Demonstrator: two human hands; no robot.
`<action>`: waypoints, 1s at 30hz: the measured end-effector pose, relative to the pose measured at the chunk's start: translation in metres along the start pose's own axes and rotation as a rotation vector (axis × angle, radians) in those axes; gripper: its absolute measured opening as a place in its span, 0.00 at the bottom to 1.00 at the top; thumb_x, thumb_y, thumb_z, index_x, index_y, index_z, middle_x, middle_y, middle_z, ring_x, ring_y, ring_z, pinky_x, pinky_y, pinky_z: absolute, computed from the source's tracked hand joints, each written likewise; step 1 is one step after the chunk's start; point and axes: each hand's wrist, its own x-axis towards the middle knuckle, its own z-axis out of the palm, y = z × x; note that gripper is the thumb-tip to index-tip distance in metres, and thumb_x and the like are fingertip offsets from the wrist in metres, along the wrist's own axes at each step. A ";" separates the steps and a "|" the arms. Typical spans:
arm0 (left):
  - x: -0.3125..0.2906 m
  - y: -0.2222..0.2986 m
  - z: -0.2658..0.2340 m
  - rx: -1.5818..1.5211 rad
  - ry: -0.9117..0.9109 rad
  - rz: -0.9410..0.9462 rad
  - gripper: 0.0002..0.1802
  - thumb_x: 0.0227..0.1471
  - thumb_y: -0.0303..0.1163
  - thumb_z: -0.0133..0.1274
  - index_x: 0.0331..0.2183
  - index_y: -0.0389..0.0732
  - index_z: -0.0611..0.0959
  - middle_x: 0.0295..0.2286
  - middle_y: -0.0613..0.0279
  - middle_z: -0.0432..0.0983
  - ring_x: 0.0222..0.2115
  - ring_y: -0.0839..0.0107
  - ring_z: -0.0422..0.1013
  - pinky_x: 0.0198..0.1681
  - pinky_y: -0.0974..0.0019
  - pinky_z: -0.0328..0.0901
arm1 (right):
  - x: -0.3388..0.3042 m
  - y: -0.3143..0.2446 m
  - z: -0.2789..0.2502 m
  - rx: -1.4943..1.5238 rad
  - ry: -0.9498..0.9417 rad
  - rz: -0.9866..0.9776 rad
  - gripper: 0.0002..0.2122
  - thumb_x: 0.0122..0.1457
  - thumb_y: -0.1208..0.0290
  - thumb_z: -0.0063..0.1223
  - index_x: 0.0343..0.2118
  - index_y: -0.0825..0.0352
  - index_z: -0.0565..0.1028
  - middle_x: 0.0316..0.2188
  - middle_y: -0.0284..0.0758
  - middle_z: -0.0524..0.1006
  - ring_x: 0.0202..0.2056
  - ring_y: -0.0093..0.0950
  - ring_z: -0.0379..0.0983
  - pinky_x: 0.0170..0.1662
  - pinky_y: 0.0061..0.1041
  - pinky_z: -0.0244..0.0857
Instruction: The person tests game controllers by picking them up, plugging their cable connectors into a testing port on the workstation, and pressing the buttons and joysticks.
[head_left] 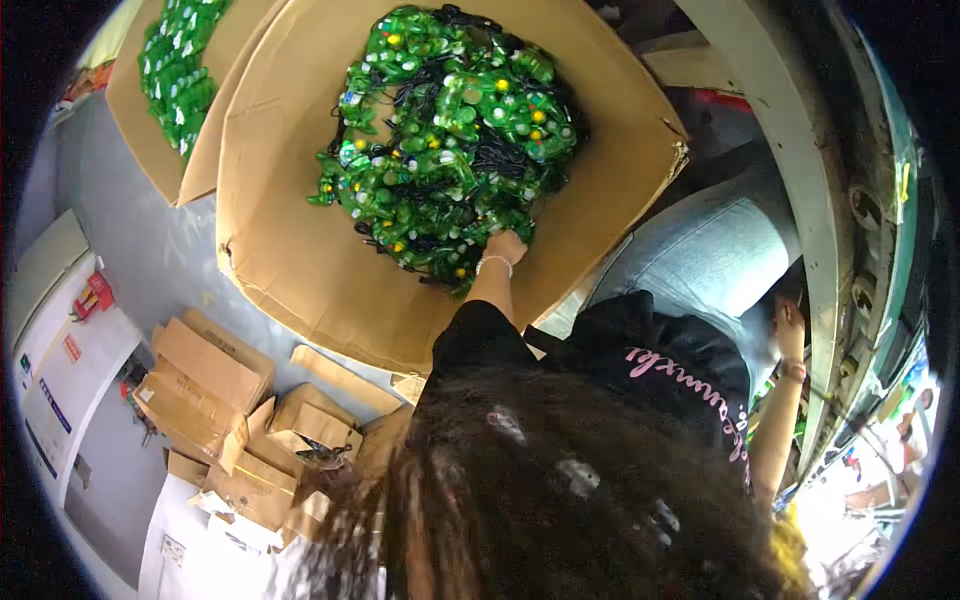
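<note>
A heap of glossy green see-through plastic pieces [450, 145], tangled with black cords and dotted with yellow, white and blue bits, fills the middle of a large open cardboard box [330, 300]. My left hand [507, 247], a pale bracelet at its wrist, is at the heap's near edge. Its fingers look curled in, and whatever they hold is hidden. Off to the right, my right hand [790, 322] hangs low beside my jeans and a pale metal frame [815, 200]. A band circles that wrist. Shadow hides most of its fingers.
Another cardboard box [150, 150] with green pieces stands at the far left. Several smaller open cartons [210, 380] are piled at lower left, near a white cabinet [70, 370]. Dark hair covers the lower middle of the view. The metal frame runs down the right side.
</note>
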 end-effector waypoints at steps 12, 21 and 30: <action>-0.040 0.034 -0.016 0.740 -0.233 0.083 0.24 0.56 0.41 0.44 0.55 0.65 0.65 0.62 0.65 0.34 0.61 0.54 0.37 0.58 0.44 0.44 | -0.015 0.005 -0.005 -0.186 0.058 0.014 0.13 0.58 0.62 0.48 0.40 0.64 0.74 0.32 0.43 0.76 0.34 0.36 0.73 0.38 0.30 0.65; -0.031 0.011 0.012 1.114 -0.056 0.161 0.33 0.56 0.29 0.40 0.58 0.70 0.54 0.60 0.50 0.42 0.51 0.53 0.58 0.46 0.52 0.57 | -0.008 -0.020 0.002 -0.388 0.074 -0.180 0.13 0.55 0.64 0.45 0.41 0.63 0.73 0.28 0.46 0.76 0.32 0.44 0.73 0.34 0.35 0.65; -0.001 0.041 0.015 0.535 0.213 0.041 0.30 0.53 0.35 0.47 0.56 0.48 0.58 0.44 0.47 0.67 0.41 0.52 0.68 0.41 0.56 0.64 | -0.005 -0.049 0.011 -0.077 0.019 -0.077 0.12 0.55 0.70 0.46 0.38 0.72 0.72 0.25 0.46 0.74 0.26 0.30 0.72 0.32 0.29 0.65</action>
